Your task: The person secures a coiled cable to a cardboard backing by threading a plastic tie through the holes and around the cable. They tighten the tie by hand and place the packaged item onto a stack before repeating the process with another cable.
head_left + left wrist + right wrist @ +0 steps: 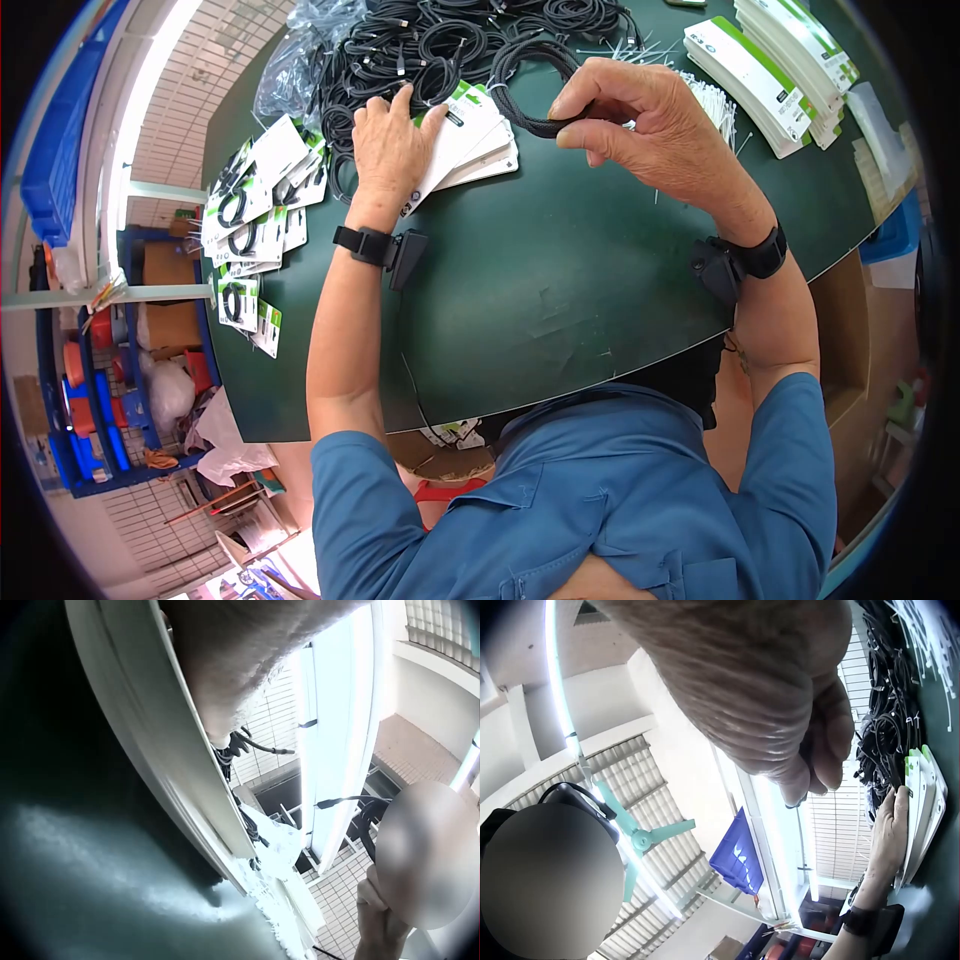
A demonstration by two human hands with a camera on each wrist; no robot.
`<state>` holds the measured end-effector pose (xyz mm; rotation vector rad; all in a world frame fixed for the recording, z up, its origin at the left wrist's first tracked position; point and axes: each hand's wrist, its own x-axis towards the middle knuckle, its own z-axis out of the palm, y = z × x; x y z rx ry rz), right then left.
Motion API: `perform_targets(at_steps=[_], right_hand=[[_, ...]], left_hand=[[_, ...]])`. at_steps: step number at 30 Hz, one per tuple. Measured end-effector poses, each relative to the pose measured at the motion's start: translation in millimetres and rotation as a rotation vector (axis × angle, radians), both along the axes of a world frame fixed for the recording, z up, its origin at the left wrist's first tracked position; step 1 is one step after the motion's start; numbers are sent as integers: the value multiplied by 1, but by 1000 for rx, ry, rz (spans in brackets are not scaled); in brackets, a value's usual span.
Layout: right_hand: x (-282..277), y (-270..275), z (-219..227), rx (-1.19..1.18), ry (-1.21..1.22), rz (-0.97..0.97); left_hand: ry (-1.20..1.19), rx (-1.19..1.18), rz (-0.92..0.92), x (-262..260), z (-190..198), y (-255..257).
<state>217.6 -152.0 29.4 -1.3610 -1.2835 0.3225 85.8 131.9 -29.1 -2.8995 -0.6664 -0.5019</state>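
In the head view the right hand (660,125) pinches a coiled black cable (530,85) between thumb and fingers, above the table. The left hand (392,148) lies with extended fingers at the left edge of a stack of white and green cards (470,150), beside the black cable pile. From the right wrist view, the left hand (889,836) touches the side of the card stack (922,806), while the right hand (780,697) looms close with its fingertips bent inward. In the left wrist view the left hand (240,652) fills the top, its fingers mostly hidden.
A large pile of black cables (400,50) covers the far side of the green table (500,300). Carded cables (240,225) lie at the left. White ties (710,105) and more card stacks (750,80) are at the right. A clear plastic bag (290,75) sits beside the pile.
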Motion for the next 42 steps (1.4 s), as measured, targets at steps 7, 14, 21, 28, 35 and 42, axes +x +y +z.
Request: perform_targets(at_steps=[7, 14, 21, 28, 35, 42], right_hand=[[3, 0, -1, -20, -14, 16], [5, 1, -3, -25, -14, 12], [4, 1, -3, -38, -30, 15], [3, 3, -5, -45, -18, 30], [2, 2, -5, -73, -24, 18], [2, 2, -6, -30, -13, -13]], left_hand=[[-118, -52, 1, -5, -7, 7], [-320, 16, -19, -11, -4, -5], [-15, -42, -129, -42, 17, -57], [81, -337, -320, -51, 34, -24], [-19, -729, -271, -47, 61, -4], [-529, -28, -104, -49, 69, -19]])
